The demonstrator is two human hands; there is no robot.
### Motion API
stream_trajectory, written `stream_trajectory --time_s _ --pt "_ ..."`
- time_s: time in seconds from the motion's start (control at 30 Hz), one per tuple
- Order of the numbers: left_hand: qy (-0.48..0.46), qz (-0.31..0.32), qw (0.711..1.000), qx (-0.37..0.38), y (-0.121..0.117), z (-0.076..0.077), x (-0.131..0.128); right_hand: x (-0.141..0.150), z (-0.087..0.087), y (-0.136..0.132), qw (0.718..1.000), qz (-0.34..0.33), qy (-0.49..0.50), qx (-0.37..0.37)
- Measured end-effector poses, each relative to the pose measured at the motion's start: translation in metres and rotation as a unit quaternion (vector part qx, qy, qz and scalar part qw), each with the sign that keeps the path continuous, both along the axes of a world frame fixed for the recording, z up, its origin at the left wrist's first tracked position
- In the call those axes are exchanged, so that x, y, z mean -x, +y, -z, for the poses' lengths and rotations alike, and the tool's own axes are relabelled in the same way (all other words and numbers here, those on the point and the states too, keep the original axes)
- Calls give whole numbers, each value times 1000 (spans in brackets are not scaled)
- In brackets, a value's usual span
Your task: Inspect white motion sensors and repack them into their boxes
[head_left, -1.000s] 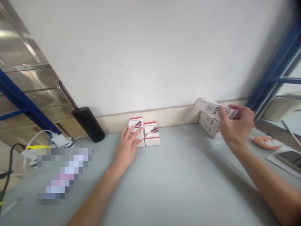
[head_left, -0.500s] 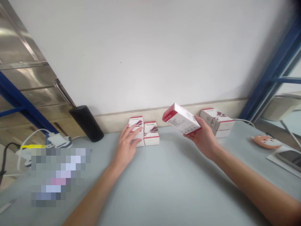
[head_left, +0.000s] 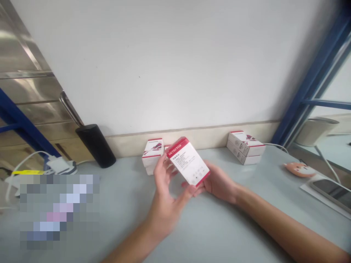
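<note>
Both my hands hold a white box with red edges (head_left: 187,160) above the grey table (head_left: 225,226), near its middle. My left hand (head_left: 167,195) grips its left side with fingers curled around it. My right hand (head_left: 218,182) supports it from below and behind. Behind the held box, against the wall, stand two matching boxes (head_left: 152,153), one partly hidden. A stack of two more boxes (head_left: 245,147) lies to the right by the wall.
A black cylinder (head_left: 95,145) leans at the back left, with white cables and a plug (head_left: 56,165) beside it. At the right lie an orange animal-shaped object (head_left: 299,169) and a phone (head_left: 333,190). A blue metal frame (head_left: 315,84) rises at the right.
My right hand took the top box off the right stack and carried it left to the middle. My left hand left the standing boxes and closed on the carried box.
</note>
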State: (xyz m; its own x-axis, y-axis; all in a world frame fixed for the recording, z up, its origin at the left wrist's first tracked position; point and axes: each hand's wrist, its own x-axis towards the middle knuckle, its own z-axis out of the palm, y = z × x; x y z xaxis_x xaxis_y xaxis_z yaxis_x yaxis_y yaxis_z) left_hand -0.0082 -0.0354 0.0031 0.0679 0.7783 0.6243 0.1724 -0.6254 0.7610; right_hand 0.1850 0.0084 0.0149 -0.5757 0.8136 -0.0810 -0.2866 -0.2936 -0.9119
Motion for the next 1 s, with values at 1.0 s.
stream_trajectory --time_s 1.0 --pt "374 33 893 -247 8 -18 36 -17 -27 -9 860 330 -226 -318"
